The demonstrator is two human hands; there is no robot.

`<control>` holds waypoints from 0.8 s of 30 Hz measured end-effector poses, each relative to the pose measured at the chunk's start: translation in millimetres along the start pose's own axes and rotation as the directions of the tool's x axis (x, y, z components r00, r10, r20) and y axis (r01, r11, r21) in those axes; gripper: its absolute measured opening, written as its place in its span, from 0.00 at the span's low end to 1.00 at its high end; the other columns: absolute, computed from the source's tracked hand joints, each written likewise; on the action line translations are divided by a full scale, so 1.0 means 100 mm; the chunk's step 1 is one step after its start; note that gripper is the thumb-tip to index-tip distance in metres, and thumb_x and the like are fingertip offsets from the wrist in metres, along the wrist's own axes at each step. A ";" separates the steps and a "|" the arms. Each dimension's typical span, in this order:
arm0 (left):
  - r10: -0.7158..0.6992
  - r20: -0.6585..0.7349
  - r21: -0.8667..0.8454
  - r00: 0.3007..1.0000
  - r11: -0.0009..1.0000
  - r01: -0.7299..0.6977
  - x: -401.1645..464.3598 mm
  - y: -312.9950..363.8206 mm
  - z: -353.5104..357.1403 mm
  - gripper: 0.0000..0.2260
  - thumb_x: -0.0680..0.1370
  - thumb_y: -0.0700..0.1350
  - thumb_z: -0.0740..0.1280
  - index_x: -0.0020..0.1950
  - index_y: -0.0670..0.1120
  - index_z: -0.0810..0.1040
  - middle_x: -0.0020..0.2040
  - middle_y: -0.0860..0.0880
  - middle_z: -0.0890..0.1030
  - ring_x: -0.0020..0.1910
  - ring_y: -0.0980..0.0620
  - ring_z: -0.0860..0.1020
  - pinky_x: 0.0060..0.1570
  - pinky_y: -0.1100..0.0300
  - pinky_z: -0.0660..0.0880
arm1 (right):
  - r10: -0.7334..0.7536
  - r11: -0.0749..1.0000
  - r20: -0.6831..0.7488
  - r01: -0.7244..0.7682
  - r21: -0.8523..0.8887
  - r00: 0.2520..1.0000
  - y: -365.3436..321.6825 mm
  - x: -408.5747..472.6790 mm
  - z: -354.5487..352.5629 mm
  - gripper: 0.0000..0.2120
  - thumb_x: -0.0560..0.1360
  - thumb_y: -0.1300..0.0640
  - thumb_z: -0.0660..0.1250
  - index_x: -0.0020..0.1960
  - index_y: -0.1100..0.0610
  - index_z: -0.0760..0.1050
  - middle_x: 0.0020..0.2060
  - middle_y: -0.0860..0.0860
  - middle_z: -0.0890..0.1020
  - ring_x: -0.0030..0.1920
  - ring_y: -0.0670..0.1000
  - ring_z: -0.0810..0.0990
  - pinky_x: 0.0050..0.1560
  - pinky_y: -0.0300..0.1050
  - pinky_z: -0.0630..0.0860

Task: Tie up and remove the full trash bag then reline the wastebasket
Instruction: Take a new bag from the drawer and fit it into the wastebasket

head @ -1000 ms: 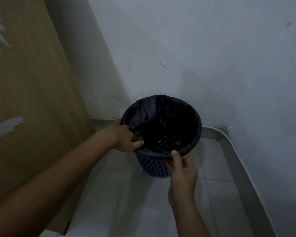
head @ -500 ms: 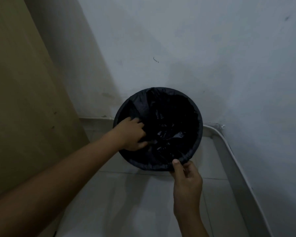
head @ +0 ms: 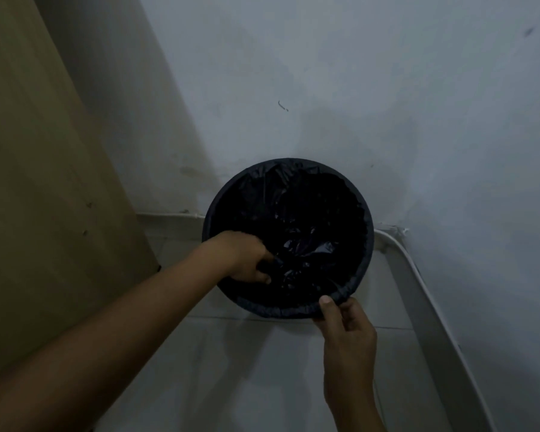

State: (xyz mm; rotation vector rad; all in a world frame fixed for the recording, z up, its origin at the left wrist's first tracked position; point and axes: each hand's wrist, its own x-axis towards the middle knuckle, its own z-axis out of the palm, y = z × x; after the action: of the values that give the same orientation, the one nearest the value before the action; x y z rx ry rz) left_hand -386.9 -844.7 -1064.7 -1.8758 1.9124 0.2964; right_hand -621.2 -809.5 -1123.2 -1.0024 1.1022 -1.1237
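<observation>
A round wastebasket (head: 368, 244) stands in the corner of the room, seen from almost straight above. A black trash bag (head: 296, 219) lines it, its edge folded over the rim all round. My left hand (head: 247, 260) reaches inside the basket at the near left, with its fingers down in the crumpled black plastic; the fingertips are hidden in the dark folds. My right hand (head: 343, 325) pinches the bag's folded edge at the near right rim, thumb on top. What lies deeper in the bag is too dark to make out.
A tan wooden panel (head: 44, 182) rises close on the left. White walls (head: 387, 88) meet behind the basket. A pale skirting with a thin cable (head: 418, 291) runs along the right wall. Light floor tiles (head: 247, 369) lie in front.
My left hand has moved from the bag's left rim down into the basket. The view has tilted to look more steeply down. My right hand stays on the near rim.
</observation>
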 end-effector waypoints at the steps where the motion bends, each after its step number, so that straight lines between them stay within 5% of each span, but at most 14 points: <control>1: 0.029 -0.155 0.033 0.987 0.999 -0.024 -0.03 -0.02 -0.02 0.27 0.82 0.68 0.59 0.76 0.56 0.72 0.73 0.47 0.72 0.70 0.42 0.73 0.66 0.47 0.73 | -0.002 1.000 0.001 0.002 0.007 1.000 0.01 0.01 -0.01 0.08 0.82 0.59 0.72 0.45 0.61 0.82 0.44 0.58 0.87 0.52 0.60 0.86 0.58 0.56 0.84; 3: 0.075 -0.372 0.194 0.925 0.981 -0.001 0.01 -0.08 -0.02 0.31 0.80 0.71 0.56 0.78 0.55 0.70 0.77 0.44 0.69 0.76 0.39 0.66 0.74 0.44 0.63 | -0.005 1.000 0.003 0.005 0.017 1.000 0.01 0.02 -0.02 0.06 0.82 0.59 0.72 0.47 0.60 0.83 0.45 0.56 0.88 0.53 0.58 0.87 0.60 0.57 0.84; 6: 0.014 -0.254 0.409 0.967 0.908 0.095 0.21 -0.26 0.05 0.42 0.75 0.79 0.50 0.85 0.62 0.48 0.86 0.45 0.43 0.84 0.36 0.38 0.79 0.35 0.34 | -0.008 1.000 0.024 0.008 0.019 1.000 0.00 0.01 -0.02 0.05 0.82 0.60 0.72 0.48 0.60 0.84 0.46 0.55 0.89 0.53 0.56 0.87 0.62 0.57 0.83; 8: -0.120 -0.143 0.498 0.982 0.849 0.176 0.35 -0.38 0.15 0.44 0.73 0.82 0.44 0.84 0.63 0.41 0.85 0.46 0.36 0.81 0.35 0.30 0.76 0.31 0.30 | -0.011 1.000 0.044 0.011 0.007 0.999 -0.01 0.00 -0.01 0.06 0.82 0.60 0.71 0.47 0.60 0.83 0.45 0.55 0.88 0.52 0.55 0.87 0.62 0.56 0.83; 11: -0.201 -0.073 0.602 0.977 0.772 0.204 0.56 -0.42 0.34 0.44 0.72 0.82 0.41 0.84 0.63 0.41 0.86 0.46 0.38 0.80 0.33 0.30 0.70 0.25 0.26 | -0.015 1.000 0.075 0.017 -0.023 0.997 -0.01 -0.02 0.01 0.05 0.81 0.60 0.72 0.47 0.57 0.84 0.45 0.54 0.89 0.51 0.54 0.87 0.60 0.55 0.84; 15: -0.218 -0.028 0.583 0.976 0.789 0.193 0.63 -0.32 0.44 0.42 0.75 0.80 0.42 0.84 0.61 0.41 0.84 0.41 0.36 0.82 0.37 0.31 0.70 0.26 0.25 | -0.011 1.000 0.086 0.013 -0.019 0.996 0.01 -0.03 0.00 0.06 0.81 0.60 0.72 0.47 0.54 0.85 0.46 0.52 0.89 0.52 0.54 0.87 0.57 0.51 0.83; 18: -0.221 -0.029 0.366 0.975 0.905 0.216 0.60 -0.25 0.35 0.34 0.82 0.72 0.44 0.85 0.59 0.44 0.85 0.41 0.39 0.83 0.39 0.33 0.76 0.31 0.29 | -0.003 1.000 0.083 0.004 -0.005 0.997 0.01 -0.02 -0.01 0.06 0.81 0.60 0.72 0.47 0.54 0.86 0.45 0.52 0.89 0.51 0.52 0.87 0.57 0.50 0.83; 20: -0.200 -0.050 0.030 0.978 0.979 0.202 0.55 -0.11 0.20 0.31 0.85 0.67 0.42 0.86 0.57 0.50 0.86 0.42 0.43 0.84 0.39 0.36 0.78 0.34 0.32 | 0.000 1.000 0.077 0.001 -0.003 0.997 0.02 -0.01 -0.02 0.06 0.82 0.60 0.72 0.48 0.54 0.86 0.46 0.51 0.89 0.51 0.52 0.88 0.57 0.51 0.83; 24: -0.099 -0.036 -0.636 0.994 0.770 0.054 0.54 0.38 0.01 0.31 0.83 0.68 0.36 0.85 0.60 0.49 0.86 0.50 0.46 0.85 0.42 0.41 0.78 0.36 0.34 | -0.010 1.000 0.083 0.010 0.005 0.996 0.00 0.00 -0.01 0.06 0.82 0.62 0.71 0.52 0.54 0.86 0.48 0.50 0.89 0.52 0.50 0.88 0.55 0.49 0.83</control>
State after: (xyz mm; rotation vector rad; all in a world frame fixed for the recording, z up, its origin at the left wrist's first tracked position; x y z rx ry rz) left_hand -422.9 -890.3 -1095.8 -2.3988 1.9154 0.9731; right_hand -621.7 -809.6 -1123.3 -1.0433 1.0284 -1.0827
